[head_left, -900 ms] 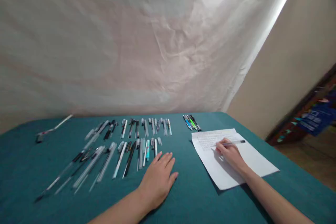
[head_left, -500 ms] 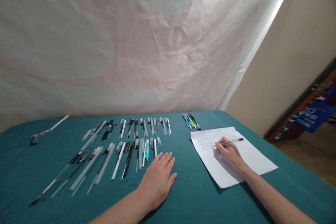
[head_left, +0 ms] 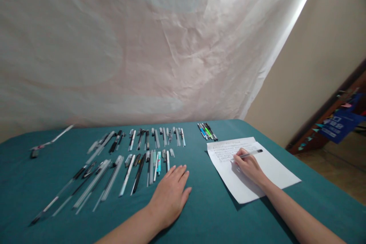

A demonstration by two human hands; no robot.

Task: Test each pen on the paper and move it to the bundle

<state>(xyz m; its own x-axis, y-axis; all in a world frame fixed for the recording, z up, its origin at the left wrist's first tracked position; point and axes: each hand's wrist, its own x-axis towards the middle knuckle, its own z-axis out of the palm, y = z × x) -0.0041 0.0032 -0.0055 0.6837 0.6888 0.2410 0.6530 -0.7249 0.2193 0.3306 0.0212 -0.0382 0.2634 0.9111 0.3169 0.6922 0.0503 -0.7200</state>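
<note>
No writing here can be read letter for letter. The sheet of paper [head_left: 265,175] carries several lines of handwriting across its far end, around the tip of the pen [head_left: 251,154] gripped in the right hand [head_left: 248,167]. The strokes are too small and faint to make out. Well to the right of the sheet, a blue sign [head_left: 335,126] bears white marks, blurred beyond reading. Any print on the rows of pens [head_left: 137,156] left of the sheet is too small to tell.

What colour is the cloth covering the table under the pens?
Plain teal: the fabric tablecloth shows best in the head view.
</note>
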